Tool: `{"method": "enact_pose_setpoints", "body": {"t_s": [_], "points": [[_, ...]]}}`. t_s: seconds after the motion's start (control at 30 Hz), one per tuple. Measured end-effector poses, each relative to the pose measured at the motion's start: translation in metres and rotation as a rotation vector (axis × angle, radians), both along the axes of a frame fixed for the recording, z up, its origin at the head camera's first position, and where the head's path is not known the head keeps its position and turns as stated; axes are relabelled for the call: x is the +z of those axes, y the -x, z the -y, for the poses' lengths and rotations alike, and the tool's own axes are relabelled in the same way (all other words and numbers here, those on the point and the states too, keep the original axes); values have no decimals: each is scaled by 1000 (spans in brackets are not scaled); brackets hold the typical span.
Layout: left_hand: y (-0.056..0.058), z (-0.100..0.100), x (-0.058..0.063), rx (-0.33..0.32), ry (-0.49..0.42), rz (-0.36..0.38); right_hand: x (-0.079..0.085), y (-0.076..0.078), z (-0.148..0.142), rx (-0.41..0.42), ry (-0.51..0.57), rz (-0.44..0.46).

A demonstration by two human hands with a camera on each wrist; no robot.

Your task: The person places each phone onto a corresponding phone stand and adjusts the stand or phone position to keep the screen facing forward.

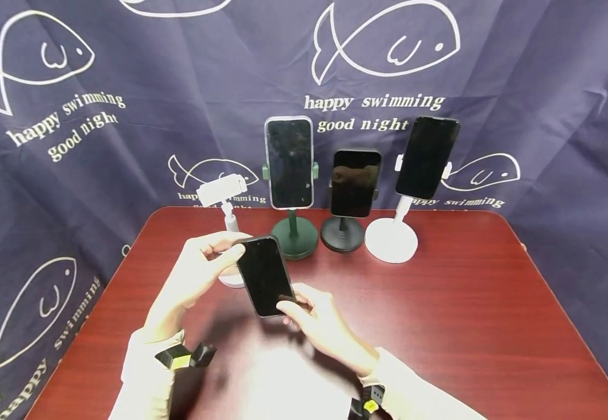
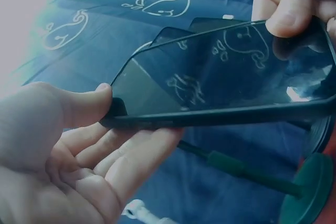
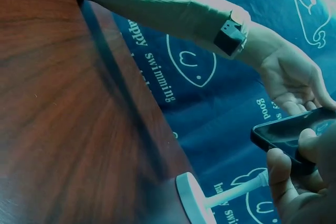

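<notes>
Both hands hold a black smartphone (image 1: 266,277) above the table, its dark screen facing up toward the head camera. My left hand (image 1: 199,271) pinches its upper left corner, thumb at the screen's edge and fingers beneath, as the left wrist view shows. At the lower right corner my right hand (image 1: 322,326) grips it, the thumb lying over the screen's edge. Behind the left hand stands a white phone stand (image 1: 222,189) with its holder bare; its base is partly hidden by the hand and phone.
Along the back of the red-brown table (image 1: 466,315) stand a green stand (image 1: 294,239), a black stand (image 1: 342,234) and a white round-based stand (image 1: 391,240), each bearing a phone. A dark blue cloth (image 1: 230,70) with fish drawings hangs behind.
</notes>
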State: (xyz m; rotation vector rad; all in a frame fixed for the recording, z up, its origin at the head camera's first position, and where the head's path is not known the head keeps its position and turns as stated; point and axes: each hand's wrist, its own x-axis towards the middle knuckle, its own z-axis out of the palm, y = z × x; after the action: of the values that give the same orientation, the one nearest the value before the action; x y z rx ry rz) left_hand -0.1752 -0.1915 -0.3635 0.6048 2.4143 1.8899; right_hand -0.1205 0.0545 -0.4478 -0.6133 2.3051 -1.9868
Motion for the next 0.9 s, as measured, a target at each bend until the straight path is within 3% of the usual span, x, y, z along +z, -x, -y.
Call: {"method": "enact_pose_setpoints", "body": {"t_s": [0.17,0.37,0.5,0.73,0.8,0.9], "points": [[-5,3,6,91,28,-23,8,7,3,-32,-37,-68],[-11,8,13,194,89,-67,22,18,13,4,-11,-84],[-12,12,15,202,120,-104,32,25,22,5,48,-105],[-11,21,23,191,80,-106,53,42,35,-18,88,-176],[-10,23,28,227,96,-133,60,46,37,-36,84,-204],[-10,27,36,330,170,-199,68,52,41,-51,83,-251]]}}
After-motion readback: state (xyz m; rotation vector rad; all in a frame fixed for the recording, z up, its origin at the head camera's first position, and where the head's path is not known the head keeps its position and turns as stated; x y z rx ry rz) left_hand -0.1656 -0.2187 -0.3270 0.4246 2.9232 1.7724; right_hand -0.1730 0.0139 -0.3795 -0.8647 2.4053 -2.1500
